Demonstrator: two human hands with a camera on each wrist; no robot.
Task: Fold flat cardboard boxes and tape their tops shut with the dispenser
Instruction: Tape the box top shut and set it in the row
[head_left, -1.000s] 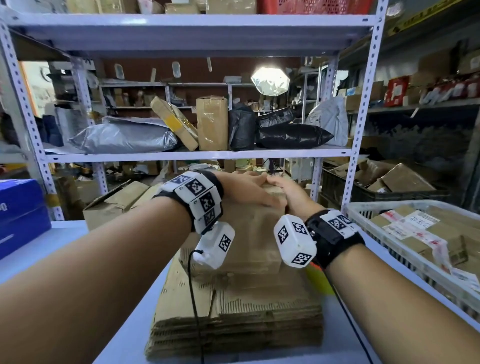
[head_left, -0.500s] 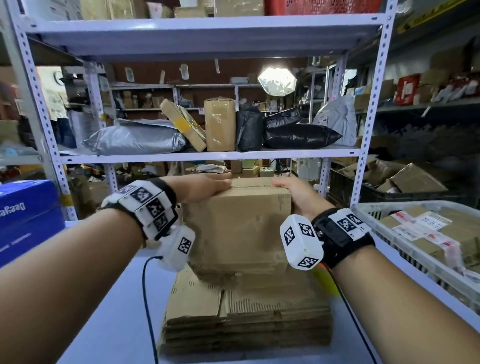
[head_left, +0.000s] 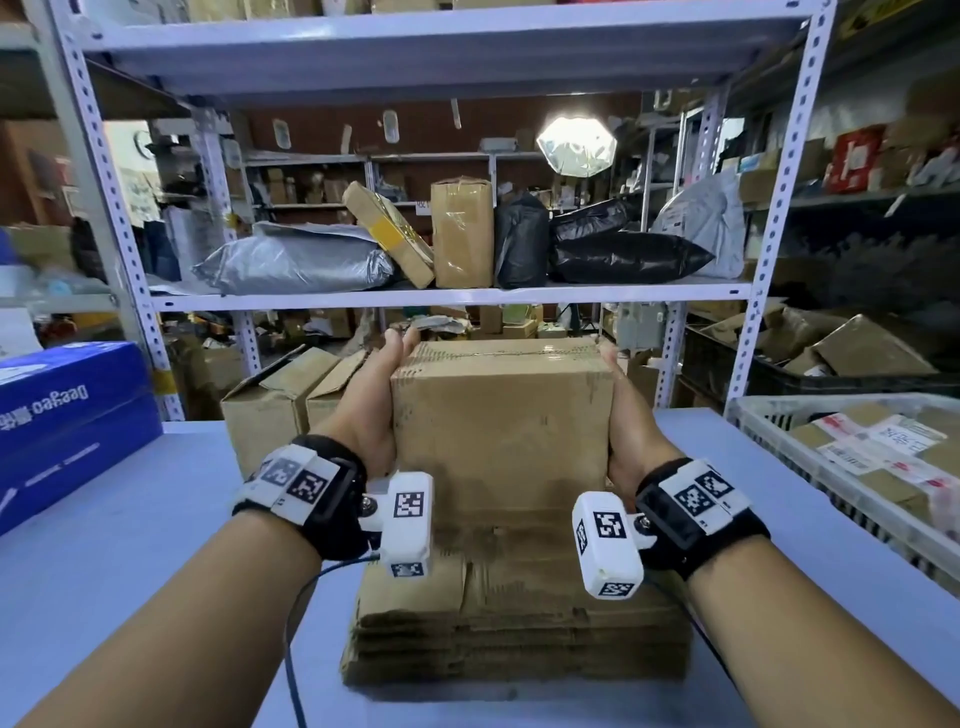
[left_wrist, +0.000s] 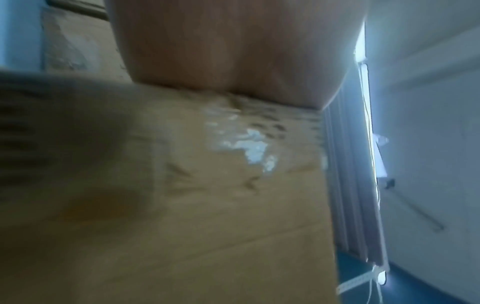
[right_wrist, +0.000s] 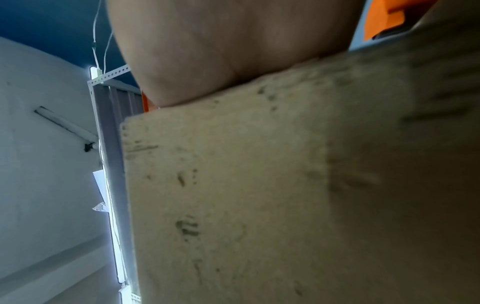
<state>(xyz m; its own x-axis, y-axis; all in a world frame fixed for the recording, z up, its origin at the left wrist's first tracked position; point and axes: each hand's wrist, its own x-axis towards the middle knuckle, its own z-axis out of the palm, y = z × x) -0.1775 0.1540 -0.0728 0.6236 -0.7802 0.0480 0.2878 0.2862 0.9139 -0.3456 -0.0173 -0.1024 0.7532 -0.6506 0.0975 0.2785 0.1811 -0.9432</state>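
Both palms, left hand (head_left: 371, 402) and right hand (head_left: 626, 415), had just raised the taped brown cardboard box (head_left: 501, 421) between them, fingers flat, ready for stacking.

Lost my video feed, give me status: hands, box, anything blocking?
Left hand and right hand flat against taped cardboard box, held above flat cardboard stack. Nothing blocking.

head: above, facing forward-down | wrists: close, looking up along palms | shared: held box (head_left: 501, 415)
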